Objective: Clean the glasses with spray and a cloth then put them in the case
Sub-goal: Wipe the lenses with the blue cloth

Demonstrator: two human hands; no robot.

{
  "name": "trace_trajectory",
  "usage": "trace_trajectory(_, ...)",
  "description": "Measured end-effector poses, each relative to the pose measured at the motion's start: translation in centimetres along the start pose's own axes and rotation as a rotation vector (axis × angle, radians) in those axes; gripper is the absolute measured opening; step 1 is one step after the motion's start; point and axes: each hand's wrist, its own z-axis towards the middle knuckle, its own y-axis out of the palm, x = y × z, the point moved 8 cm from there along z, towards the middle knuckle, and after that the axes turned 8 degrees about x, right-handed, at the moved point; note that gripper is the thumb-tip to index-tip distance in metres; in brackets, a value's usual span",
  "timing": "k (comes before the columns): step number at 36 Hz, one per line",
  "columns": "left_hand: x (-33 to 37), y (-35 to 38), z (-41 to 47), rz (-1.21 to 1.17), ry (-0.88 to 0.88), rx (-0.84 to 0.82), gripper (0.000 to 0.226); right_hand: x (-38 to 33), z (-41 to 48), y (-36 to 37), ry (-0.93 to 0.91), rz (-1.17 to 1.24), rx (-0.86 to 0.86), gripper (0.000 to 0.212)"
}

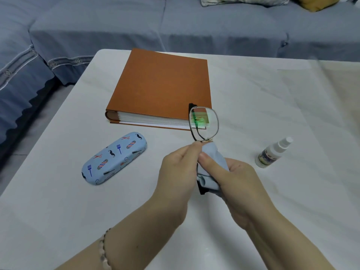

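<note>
Fingers of the left hand (179, 168) pinch the glasses (204, 123) held upright over the table (58, 191); the right hand (231, 178) presses a blue cloth (212, 152) onto the lower lens. Closed patterned case (114, 158) lies left, spray bottle (272, 152) stands right.
</note>
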Motion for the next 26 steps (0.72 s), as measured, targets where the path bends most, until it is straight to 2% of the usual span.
trace_trajectory(3, -0.3, 0.1, 0.3, -0.021, -0.046, -0.048, 0.025, -0.1, -0.2, 0.3, -0.009, -0.02, -0.012, 0.029)
trace_trajectory(5, -0.4, 0.2, 0.3, -0.026, -0.056, -0.078, 0.018, -0.2, -0.3, 0.3, -0.029, -0.038, -0.013, 0.033)
trace_trajectory(9, -0.4, 0.6, 0.2, -0.143, -0.094, -0.096, 0.021, -0.1, -0.5, 0.6, -0.052, -0.014, -0.051, 0.032)
trace_trajectory(13, -0.6, 0.5, 0.4, -0.217, -0.112, -0.05, 0.033, 0.2, -1.2, 0.8, -0.064, 0.014, -0.056, 0.033)
trace_trajectory(18, -1.2, 0.3, 0.9, -0.314, -0.181, 0.0, 0.038, 0.5, -1.9, 0.5, -0.073, 0.006, -0.039, 0.04)
trace_trajectory(20, -1.6, 0.5, 0.8, -0.353, -0.22, 0.007, 0.039, 0.6, -1.9, 0.1, -0.059, 0.012, -0.003, 0.036)
trace_trajectory(23, -1.7, 0.5, 0.7, -0.353, -0.189, 0.043, 0.037, 1.0, -1.5, 0.2, -0.004, 0.058, 0.0, 0.029)
trace_trajectory(26, -1.3, 0.4, 0.2, -0.314, -0.127, 0.066, 0.024, 1.0, -1.1, 0.5, 0.068, 0.126, -0.009, 0.027)
